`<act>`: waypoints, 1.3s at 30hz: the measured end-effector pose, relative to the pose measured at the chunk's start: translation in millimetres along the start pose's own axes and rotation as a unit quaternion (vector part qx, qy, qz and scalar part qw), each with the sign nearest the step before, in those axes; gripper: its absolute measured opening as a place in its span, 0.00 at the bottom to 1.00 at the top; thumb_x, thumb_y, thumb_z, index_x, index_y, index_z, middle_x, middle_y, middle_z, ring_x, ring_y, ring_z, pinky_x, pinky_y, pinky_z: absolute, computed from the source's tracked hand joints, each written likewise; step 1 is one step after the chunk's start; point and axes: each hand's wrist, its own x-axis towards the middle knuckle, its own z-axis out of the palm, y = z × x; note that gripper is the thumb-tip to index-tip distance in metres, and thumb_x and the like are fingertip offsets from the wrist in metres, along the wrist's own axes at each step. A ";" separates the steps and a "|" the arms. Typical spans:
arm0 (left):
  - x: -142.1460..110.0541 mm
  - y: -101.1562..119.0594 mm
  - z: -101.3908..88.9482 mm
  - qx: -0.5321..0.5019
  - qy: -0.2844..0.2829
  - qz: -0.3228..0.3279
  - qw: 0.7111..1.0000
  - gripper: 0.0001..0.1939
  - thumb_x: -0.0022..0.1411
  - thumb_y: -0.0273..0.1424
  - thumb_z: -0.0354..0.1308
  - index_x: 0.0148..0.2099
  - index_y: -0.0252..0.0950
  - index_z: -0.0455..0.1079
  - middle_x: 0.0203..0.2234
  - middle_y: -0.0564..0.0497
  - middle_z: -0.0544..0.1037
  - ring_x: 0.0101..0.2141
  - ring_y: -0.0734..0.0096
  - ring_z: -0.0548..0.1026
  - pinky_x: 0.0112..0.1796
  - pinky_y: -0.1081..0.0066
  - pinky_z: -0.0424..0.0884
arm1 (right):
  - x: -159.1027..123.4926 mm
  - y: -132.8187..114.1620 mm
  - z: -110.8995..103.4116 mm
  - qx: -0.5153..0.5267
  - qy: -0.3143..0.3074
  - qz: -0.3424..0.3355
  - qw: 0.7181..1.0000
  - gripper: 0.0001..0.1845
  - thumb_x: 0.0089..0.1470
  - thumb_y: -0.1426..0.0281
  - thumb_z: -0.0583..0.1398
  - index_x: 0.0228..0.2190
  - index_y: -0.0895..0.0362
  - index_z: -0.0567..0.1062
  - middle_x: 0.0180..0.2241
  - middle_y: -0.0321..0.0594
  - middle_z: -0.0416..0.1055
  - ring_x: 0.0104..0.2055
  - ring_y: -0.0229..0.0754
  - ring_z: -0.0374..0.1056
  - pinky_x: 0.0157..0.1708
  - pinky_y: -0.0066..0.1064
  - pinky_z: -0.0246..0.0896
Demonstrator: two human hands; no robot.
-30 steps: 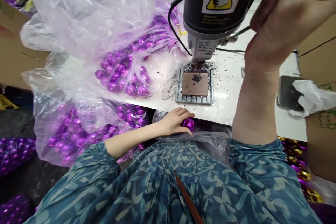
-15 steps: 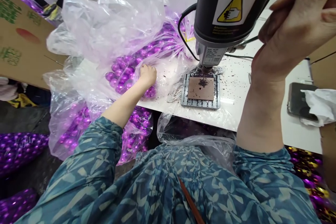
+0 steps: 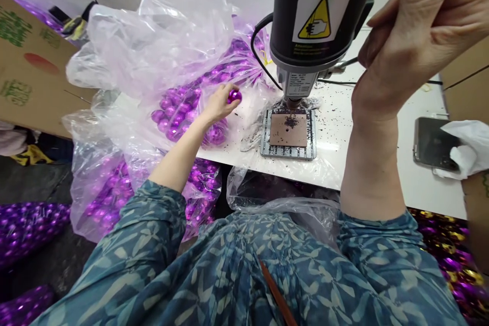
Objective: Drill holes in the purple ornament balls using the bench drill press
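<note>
Between the fingertips of my left hand (image 3: 219, 104) is a shiny purple ball (image 3: 234, 96), held just off the heap of purple balls (image 3: 178, 107) in the clear plastic bag (image 3: 187, 20). My right hand (image 3: 416, 25) is raised at the upper right, its fingers curled round the lever (image 3: 348, 62) of a drill press (image 3: 323, 20); the grip end is hidden in the hand. Under the drill, a brown square board (image 3: 288, 132) with a small hole and dark shavings on it lies on the ribbed metal base (image 3: 264, 148).
Dark shavings are scattered over the white table (image 3: 332, 135). A phone (image 3: 435, 142) and crumpled white tissue (image 3: 471, 147) lie at the right edge. Another bag of purple balls (image 3: 110, 193) hangs below the left side. A cardboard box (image 3: 38, 61) stands far left. A black cable (image 3: 254, 51) loops beside the drill.
My left hand has come up from the heap and a little right, now with a purple ball showing in its fingers. My right hand stays on the lever; the view has shifted slightly.
</note>
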 end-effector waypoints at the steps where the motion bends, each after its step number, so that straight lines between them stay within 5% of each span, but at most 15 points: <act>1: -5.8 6.3 0.9 -0.074 0.021 0.023 0.997 0.20 0.74 0.37 0.64 0.64 0.40 0.76 0.53 0.38 0.84 0.50 0.54 0.84 0.56 0.50 0.83 | -0.1 -0.5 0.0 0.000 -0.001 0.000 1.000 0.36 0.42 0.36 0.62 0.19 0.58 0.69 0.17 0.29 0.60 0.25 0.22 0.68 0.36 0.22 0.66; 4: -23.4 28.3 9.0 -0.222 0.056 0.043 0.972 0.22 0.79 0.49 0.61 0.67 0.46 0.72 0.49 0.43 0.85 0.48 0.61 0.85 0.53 0.57 0.83 | 0.6 1.7 -0.9 0.004 -0.003 -0.004 1.000 0.37 0.41 0.35 0.61 0.19 0.59 0.68 0.17 0.28 0.62 0.23 0.19 0.64 0.33 0.20 0.63; 11: -52.4 59.5 43.3 -0.351 0.067 0.010 0.934 0.32 0.78 0.64 0.50 0.68 0.51 0.72 0.52 0.46 0.84 0.47 0.62 0.87 0.46 0.64 0.84 | -2.3 1.8 -2.6 0.021 0.001 -0.024 1.000 0.34 0.46 0.39 0.62 0.20 0.61 0.72 0.17 0.27 0.64 0.22 0.16 0.62 0.32 0.14 0.61; 20: -53.6 64.7 51.8 -0.352 0.087 -0.009 0.932 0.27 0.76 0.55 0.63 0.68 0.50 0.71 0.53 0.44 0.85 0.51 0.60 0.87 0.46 0.63 0.86 | -6.3 -7.8 2.9 0.063 0.001 -0.006 0.998 0.31 0.42 0.44 0.64 0.19 0.62 0.67 0.14 0.27 0.61 0.19 0.18 0.62 0.25 0.14 0.54; 24: -53.8 77.4 66.2 -0.378 0.062 -0.031 0.923 0.23 0.81 0.50 0.57 0.70 0.49 0.72 0.52 0.44 0.85 0.50 0.59 0.87 0.45 0.61 0.88 | -6.7 -6.3 2.7 0.062 0.005 0.003 0.998 0.32 0.42 0.44 0.65 0.19 0.59 0.63 0.15 0.26 0.62 0.18 0.18 0.60 0.25 0.15 0.53; 28: -49.1 77.5 89.9 -0.448 0.004 -0.054 0.892 0.23 0.77 0.49 0.63 0.66 0.44 0.76 0.49 0.42 0.87 0.43 0.62 0.87 0.39 0.64 0.88 | -7.8 -6.6 1.4 0.045 0.004 0.007 0.999 0.31 0.45 0.45 0.65 0.19 0.58 0.62 0.15 0.27 0.63 0.18 0.19 0.59 0.25 0.15 0.53; 34: -43.2 72.1 111.4 -0.473 -0.057 -0.081 0.876 0.33 0.64 0.58 0.74 0.60 0.42 0.79 0.38 0.48 0.86 0.24 0.76 0.76 0.20 0.75 0.67 | -6.9 -7.9 -0.8 0.015 -0.009 0.026 1.000 0.22 0.65 0.71 0.56 0.18 0.59 0.64 0.15 0.25 0.62 0.19 0.16 0.59 0.27 0.10 0.52; 39: -43.6 77.5 114.9 -0.436 -0.067 -0.043 0.897 0.37 0.62 0.59 0.75 0.64 0.43 0.77 0.45 0.46 0.87 0.30 0.70 0.81 0.29 0.70 0.76 | -7.0 -7.7 -2.2 0.037 -0.019 0.021 0.999 0.25 0.64 0.76 0.49 0.16 0.61 0.67 0.15 0.26 0.61 0.19 0.15 0.59 0.27 0.08 0.49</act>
